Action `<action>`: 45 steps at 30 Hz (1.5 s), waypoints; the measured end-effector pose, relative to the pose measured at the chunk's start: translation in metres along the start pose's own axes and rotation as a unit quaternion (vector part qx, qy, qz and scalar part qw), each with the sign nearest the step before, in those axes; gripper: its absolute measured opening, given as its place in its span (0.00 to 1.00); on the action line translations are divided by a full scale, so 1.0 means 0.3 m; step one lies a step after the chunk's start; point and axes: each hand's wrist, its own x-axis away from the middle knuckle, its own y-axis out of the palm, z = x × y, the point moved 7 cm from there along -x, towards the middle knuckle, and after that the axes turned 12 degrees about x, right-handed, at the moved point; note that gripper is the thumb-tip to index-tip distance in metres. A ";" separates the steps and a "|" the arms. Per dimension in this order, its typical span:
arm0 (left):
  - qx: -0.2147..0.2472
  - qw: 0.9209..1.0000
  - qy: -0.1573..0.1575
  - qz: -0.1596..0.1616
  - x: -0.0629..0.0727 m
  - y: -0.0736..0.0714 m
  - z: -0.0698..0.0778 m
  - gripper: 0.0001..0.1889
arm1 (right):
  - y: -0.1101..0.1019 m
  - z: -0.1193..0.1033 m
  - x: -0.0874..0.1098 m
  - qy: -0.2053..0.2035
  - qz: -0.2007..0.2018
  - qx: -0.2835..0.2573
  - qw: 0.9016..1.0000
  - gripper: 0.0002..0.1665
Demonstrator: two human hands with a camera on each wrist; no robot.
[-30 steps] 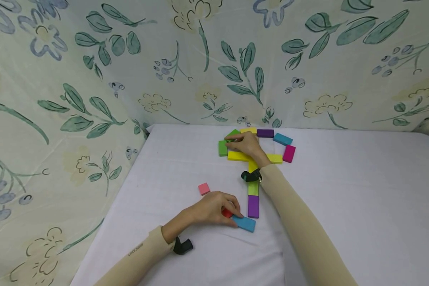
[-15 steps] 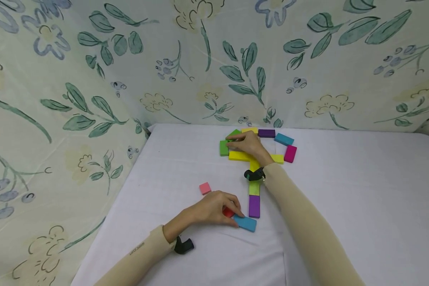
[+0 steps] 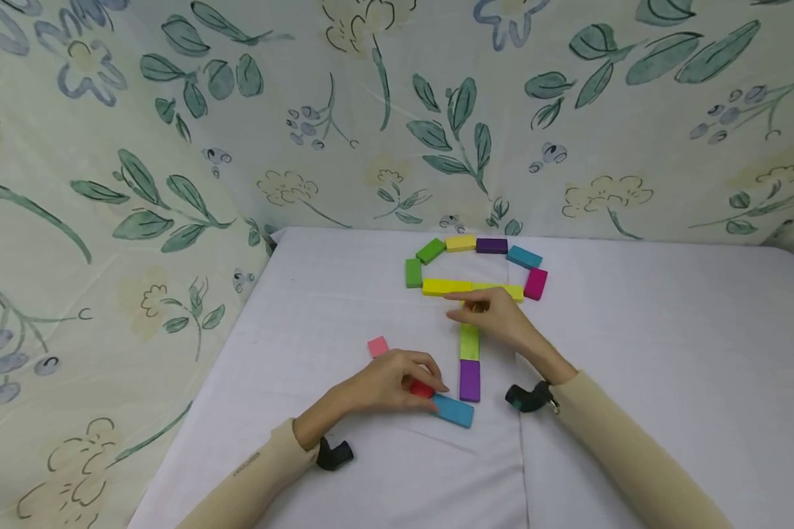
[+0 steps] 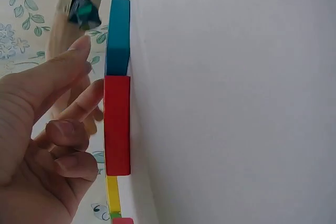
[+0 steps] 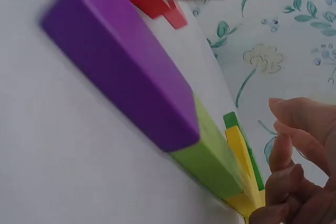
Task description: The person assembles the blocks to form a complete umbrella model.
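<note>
My left hand hovers over a red block and a blue block laid end to end. In the left wrist view, a gap separates the thumb tip from the blue block, and a finger reaches up close to the red block. Over the yellow and lime part of the stem is my right hand, its thumb and forefinger apart with nothing between them. Below it lie a lime block and a purple block. A pink block sits beyond the left hand.
Across the stem's top runs a yellow row. An arch rises behind it: green, second green, yellow, dark purple, blue and magenta blocks. White cloth covers the table; a patterned curtain hangs behind.
My right hand has drawn back from the green blocks at the arch's left, towards me and rightward, uncovering them. The left hand has shifted only slightly; the blocks look unmoved.
</note>
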 end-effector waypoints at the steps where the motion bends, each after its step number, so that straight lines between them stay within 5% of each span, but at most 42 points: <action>1: 0.003 1.000 -0.001 0.008 0.006 -0.009 0.002 0.14 | 0.004 0.008 0.040 0.005 0.004 -0.004 1.000 0.25; 9: 0.000 0.998 -0.025 0.052 0.063 -0.073 -0.019 0.12 | 0.068 0.069 0.322 0.055 0.005 -0.062 0.996 0.24; 15: -0.001 0.997 -0.013 0.073 0.094 -0.113 -0.037 0.13 | 0.141 0.067 0.434 0.058 0.003 -0.094 0.994 0.24; 28: -0.005 0.994 -0.056 0.092 0.099 -0.133 -0.079 0.17 | 0.182 0.064 0.457 0.064 0.011 -0.092 0.994 0.21; 45: 0.016 0.996 -0.062 0.069 0.081 -0.113 -0.099 0.12 | 0.179 0.047 0.454 0.027 0.024 -0.069 0.997 0.20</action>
